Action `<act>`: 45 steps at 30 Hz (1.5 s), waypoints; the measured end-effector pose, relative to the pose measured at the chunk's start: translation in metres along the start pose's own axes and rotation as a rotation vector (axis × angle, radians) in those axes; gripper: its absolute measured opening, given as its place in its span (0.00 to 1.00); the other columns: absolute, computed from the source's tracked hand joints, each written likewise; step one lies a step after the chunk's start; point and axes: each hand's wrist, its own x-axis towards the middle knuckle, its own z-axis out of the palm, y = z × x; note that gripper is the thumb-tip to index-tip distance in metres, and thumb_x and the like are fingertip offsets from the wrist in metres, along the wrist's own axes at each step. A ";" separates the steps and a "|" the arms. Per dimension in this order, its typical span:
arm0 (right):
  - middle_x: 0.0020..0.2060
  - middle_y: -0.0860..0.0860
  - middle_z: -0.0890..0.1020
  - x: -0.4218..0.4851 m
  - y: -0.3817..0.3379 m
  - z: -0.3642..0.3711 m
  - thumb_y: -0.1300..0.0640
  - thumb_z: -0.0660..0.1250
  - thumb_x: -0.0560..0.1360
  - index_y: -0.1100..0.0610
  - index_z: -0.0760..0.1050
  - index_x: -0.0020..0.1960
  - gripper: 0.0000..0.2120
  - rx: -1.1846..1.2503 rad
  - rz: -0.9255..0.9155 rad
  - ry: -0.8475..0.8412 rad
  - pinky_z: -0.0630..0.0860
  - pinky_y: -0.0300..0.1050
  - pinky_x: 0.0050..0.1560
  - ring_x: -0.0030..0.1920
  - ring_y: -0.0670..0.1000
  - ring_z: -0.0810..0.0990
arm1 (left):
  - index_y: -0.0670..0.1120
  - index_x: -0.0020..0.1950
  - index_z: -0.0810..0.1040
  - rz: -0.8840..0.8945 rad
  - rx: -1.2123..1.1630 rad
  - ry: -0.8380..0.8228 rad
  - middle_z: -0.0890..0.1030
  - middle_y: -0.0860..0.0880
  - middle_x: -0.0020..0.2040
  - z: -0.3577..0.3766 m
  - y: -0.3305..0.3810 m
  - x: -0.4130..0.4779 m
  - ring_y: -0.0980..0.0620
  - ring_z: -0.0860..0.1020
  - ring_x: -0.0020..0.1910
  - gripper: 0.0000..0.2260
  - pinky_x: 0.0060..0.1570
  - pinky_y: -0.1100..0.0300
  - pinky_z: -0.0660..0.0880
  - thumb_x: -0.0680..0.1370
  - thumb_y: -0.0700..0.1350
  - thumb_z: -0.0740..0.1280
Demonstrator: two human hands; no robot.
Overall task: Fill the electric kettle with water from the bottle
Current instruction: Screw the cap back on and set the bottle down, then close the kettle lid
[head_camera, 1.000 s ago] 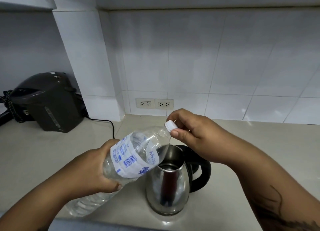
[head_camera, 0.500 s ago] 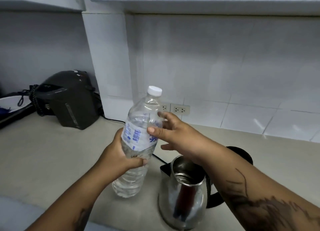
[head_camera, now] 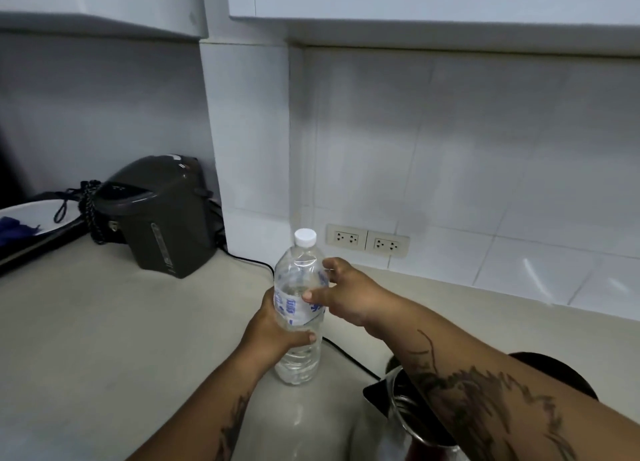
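Note:
A clear plastic water bottle (head_camera: pixel 298 356) with a white cap and a blue-printed label stands upright on the beige counter (head_camera: pixel 104 339). My left hand (head_camera: pixel 273 329) is wrapped around its middle from the left. My right hand (head_camera: pixel 346 292) hovers at the bottle's right side, fingers apart, thumb and fingertips close to the label; I cannot tell if they touch it. The steel electric kettle (head_camera: pixel 407 412) sits at the lower right with its lid open, mostly hidden under my right forearm.
A dark grey hot-water dispenser (head_camera: pixel 156 214) stands at the back left, beside a tray holding a white plate (head_camera: pixel 31 214). A black cord (head_camera: pixel 346 355) runs across the counter toward the kettle. Two wall sockets (head_camera: pixel 367 240) sit on the tiled backsplash.
The bottle went from tilted over the kettle with my right hand at the cap to standing upright on the counter. My right hand came off the cap and now sits beside the label.

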 end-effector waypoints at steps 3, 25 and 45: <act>0.51 0.44 0.76 0.009 0.007 0.003 0.59 0.73 0.71 0.54 0.64 0.68 0.30 -0.035 0.017 0.024 0.74 0.45 0.53 0.56 0.51 0.77 | 0.58 0.63 0.68 -0.020 0.001 -0.006 0.81 0.57 0.56 0.003 -0.005 0.009 0.52 0.80 0.56 0.42 0.59 0.51 0.77 0.55 0.44 0.84; 0.74 0.52 0.65 -0.023 -0.008 -0.015 0.52 0.66 0.76 0.57 0.56 0.76 0.33 -0.007 0.030 0.075 0.71 0.51 0.66 0.71 0.53 0.66 | 0.57 0.64 0.72 -0.040 -0.145 -0.122 0.81 0.57 0.57 -0.008 -0.006 -0.002 0.58 0.79 0.56 0.32 0.56 0.57 0.76 0.66 0.40 0.80; 0.56 0.54 0.82 -0.215 0.113 -0.155 0.60 0.57 0.79 0.50 0.77 0.52 0.11 0.466 -0.027 0.912 0.74 0.52 0.55 0.54 0.53 0.80 | 0.47 0.58 0.77 -0.199 -0.505 -0.064 0.82 0.52 0.54 0.090 0.037 -0.129 0.51 0.80 0.55 0.09 0.41 0.58 0.79 0.83 0.46 0.59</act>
